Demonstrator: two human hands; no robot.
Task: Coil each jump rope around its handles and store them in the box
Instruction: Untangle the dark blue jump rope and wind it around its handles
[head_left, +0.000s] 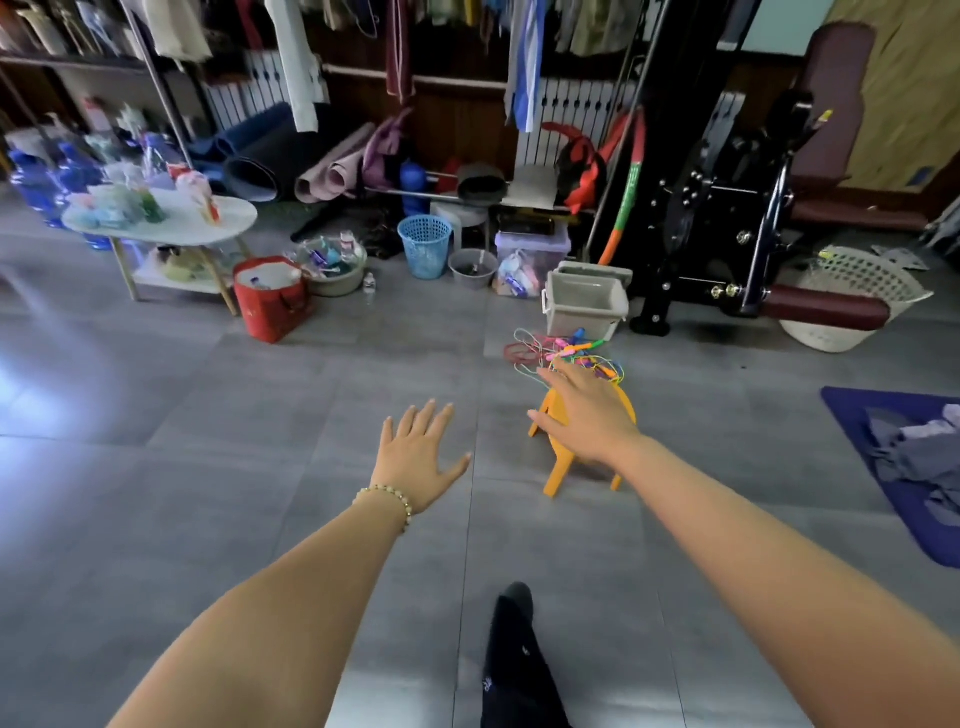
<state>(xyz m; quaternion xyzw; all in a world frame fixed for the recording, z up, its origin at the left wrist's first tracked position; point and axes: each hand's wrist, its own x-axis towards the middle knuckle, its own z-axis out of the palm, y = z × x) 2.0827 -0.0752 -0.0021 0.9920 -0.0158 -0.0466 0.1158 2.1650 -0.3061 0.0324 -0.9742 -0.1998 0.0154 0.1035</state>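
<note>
Neither grip holds anything. The left hand (421, 457) is spread wide over the grey floor (249, 415), fingers straight, with a bead bracelet (387, 501) at the wrist. The right hand (587, 410) is just as open, stretched palm down over a small yellow stool (558, 475). Its fingertips point at the jump ropes (558, 353). From where I stand I cannot tell whether they touch. The ropes lie uncoiled in a bright tangle of pink, green, yellow and red on the floor, between the stool and the grey box (584, 306), just in front of it. The box stands upright with its top open. One foot in a black sock (511, 649) shows below the arms.
</note>
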